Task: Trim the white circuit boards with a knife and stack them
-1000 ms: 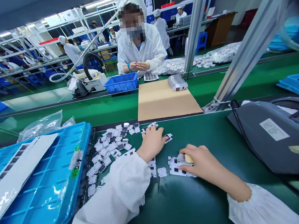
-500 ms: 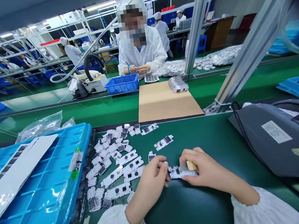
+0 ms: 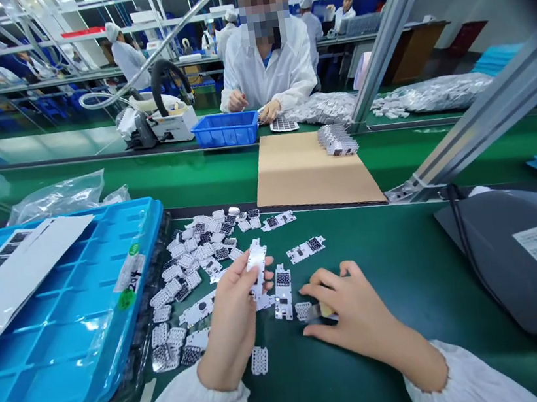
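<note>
My left hand (image 3: 233, 327) is shut on a white-and-black circuit strip (image 3: 258, 268), which stands nearly upright between thumb and fingers. My right hand (image 3: 357, 314) grips a small cream-coloured block (image 3: 328, 310) against the green mat (image 3: 365, 373), close to a small white piece (image 3: 303, 310). Between my hands lies another strip (image 3: 283, 292). A heap of similar small pieces (image 3: 190, 264) spreads left of them. Further strips (image 3: 306, 249) lie above my hands, and one loose perforated piece (image 3: 259, 360) lies below my left hand.
A blue compartment tray (image 3: 69, 339) with a white sheet lies left of the heap. A grey machine (image 3: 518, 260) stands at right. Beyond the mat are a cardboard sheet (image 3: 316, 168), a blue crate (image 3: 225, 130), and a co-worker (image 3: 265, 63) in white.
My left hand has come off the mat and now lifts a strip upright. My right hand has shifted down and left with the block. The view has tilted slightly.
</note>
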`<state>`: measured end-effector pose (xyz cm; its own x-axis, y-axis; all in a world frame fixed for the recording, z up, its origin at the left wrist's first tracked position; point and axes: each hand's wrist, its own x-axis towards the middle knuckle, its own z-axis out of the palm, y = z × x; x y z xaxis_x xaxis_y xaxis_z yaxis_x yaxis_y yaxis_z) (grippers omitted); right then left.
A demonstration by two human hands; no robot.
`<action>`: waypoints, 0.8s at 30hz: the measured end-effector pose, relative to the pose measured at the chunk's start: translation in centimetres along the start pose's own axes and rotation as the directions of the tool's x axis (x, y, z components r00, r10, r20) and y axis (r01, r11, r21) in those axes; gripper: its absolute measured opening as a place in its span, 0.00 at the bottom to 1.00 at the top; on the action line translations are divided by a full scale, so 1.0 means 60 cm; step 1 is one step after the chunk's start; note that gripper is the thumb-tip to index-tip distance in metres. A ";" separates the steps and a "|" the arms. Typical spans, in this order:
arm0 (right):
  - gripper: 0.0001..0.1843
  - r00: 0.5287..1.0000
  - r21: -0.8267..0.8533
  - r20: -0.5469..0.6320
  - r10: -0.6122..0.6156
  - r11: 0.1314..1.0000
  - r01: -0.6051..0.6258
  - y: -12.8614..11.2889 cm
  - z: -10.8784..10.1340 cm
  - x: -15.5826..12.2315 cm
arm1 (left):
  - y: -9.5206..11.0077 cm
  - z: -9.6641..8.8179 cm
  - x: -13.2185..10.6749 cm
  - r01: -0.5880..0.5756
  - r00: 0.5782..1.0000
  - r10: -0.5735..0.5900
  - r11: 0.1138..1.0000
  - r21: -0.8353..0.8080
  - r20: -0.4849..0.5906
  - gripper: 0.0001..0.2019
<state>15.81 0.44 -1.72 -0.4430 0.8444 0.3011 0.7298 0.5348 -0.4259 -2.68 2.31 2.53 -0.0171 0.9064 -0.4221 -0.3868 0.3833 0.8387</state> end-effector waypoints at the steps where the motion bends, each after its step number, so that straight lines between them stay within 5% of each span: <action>1: 0.16 0.999 -0.010 0.035 -0.001 1.000 0.001 -0.002 0.007 0.001 | -0.004 0.002 -0.001 0.002 0.999 -0.002 1.000 -0.002 -0.033 0.15; 6: 0.09 0.998 0.057 0.066 -0.014 0.998 0.010 -0.007 0.004 -0.003 | -0.027 0.015 -0.010 0.089 0.995 -0.089 0.996 -0.008 0.035 0.12; 9: 0.10 0.999 0.187 -0.041 -0.011 0.982 0.018 -0.011 -0.017 -0.011 | -0.039 0.023 -0.019 0.181 0.976 -0.179 0.984 -0.003 0.121 0.07; 13: 0.10 0.977 0.217 -0.213 0.013 0.975 0.035 -0.013 -0.033 -0.021 | -0.056 0.032 -0.034 0.401 0.859 -0.336 0.911 -0.100 0.386 0.09; 17: 0.10 0.963 0.233 -0.263 0.064 0.972 -0.001 -0.017 -0.031 -0.028 | -0.068 0.031 -0.038 0.452 0.772 -0.312 0.882 -0.134 0.553 0.11; 24: 0.13 0.962 0.192 -0.263 0.071 0.981 -0.020 -0.032 -0.028 -0.032 | -0.073 0.031 -0.032 0.346 0.872 -0.294 0.936 -0.068 0.392 0.11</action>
<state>16.10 -2.25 -0.04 -0.2378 0.8424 0.4835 0.6252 0.5137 -0.5876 0.74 -0.78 0.30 0.4597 0.7475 -0.4796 -0.4308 0.6599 0.6155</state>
